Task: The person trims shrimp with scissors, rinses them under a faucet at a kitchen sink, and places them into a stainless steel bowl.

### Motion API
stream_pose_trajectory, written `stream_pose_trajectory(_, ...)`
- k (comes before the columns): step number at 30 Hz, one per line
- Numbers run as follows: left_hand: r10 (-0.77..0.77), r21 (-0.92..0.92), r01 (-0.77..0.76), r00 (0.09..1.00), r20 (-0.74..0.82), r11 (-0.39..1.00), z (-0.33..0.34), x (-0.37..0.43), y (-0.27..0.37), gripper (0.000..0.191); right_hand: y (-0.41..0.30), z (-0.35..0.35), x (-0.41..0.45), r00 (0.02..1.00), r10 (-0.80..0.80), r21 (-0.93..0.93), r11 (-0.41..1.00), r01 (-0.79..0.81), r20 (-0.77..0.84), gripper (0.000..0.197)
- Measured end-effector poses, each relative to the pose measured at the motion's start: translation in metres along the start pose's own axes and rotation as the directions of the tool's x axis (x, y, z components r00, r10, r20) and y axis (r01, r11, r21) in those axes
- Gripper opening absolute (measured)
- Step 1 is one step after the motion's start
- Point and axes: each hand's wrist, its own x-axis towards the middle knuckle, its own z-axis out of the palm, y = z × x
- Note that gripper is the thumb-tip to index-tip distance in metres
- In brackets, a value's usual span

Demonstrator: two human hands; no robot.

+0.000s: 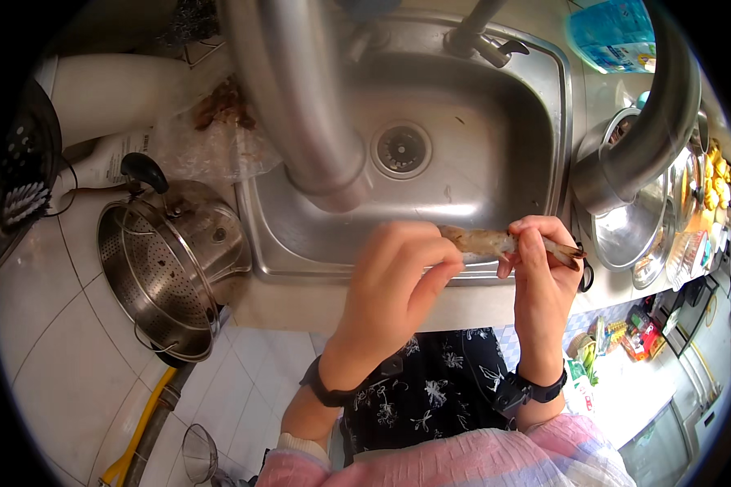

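Observation:
A raw shrimp (478,240) stretches between my two hands above the front rim of a stainless steel sink (317,234). My right hand (539,249) pinches it near the tail, whose dark-tipped fan points right. My left hand (408,262), somewhat blurred, has its fingers curled at the shrimp's other end and covers that end; whether they grip it is hard to tell. Inside the sink, the round drain strainer (402,150) lies beyond my hands, with small dark scraps on the basin floor.
Left of the sink lie a steel pot with a perforated steamer insert (158,286) and a plastic bag with brown residue (225,122). Steel bowls (630,225) stand at the right. Two thick metal tubes (317,122) cross the upper view. A blue pouch (615,36) stands at the back right.

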Motion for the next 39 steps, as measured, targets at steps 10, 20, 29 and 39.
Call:
stream_pose_trajectory(10, -0.102, 0.378, 0.112, 0.994, -0.046, 0.919, 0.008, 0.009, -0.035, 0.023, 0.012, -0.024, 0.009, 0.995, -0.037, -0.082, 0.996, 0.030, -0.095, 0.016)
stream_pose_trajectory(20, -0.137, 0.237, 0.125, 0.990, 0.034, 0.963, 0.019, 0.018, -0.025, 0.018, 0.027, -0.046, 0.021, 0.987, 0.009, 0.002, 1.000, -0.009, -0.162, 0.016)
stream_pose_trajectory(29, 0.144, 0.244, -0.155, 0.987, 0.065, 0.957, 0.043, 0.023, -0.004, 0.015, 0.013, -0.036, 0.011, 1.000, 0.005, -0.057, 0.998, -0.006, -0.022, 0.016)
stream_pose_trajectory(39, 0.109, 0.148, -0.112, 0.994, 0.028, 0.983, 0.050, 0.021, -0.011, 0.017, 0.009, -0.029, 0.007, 0.999, 0.032, -0.020, 0.999, -0.032, -0.014, 0.013)
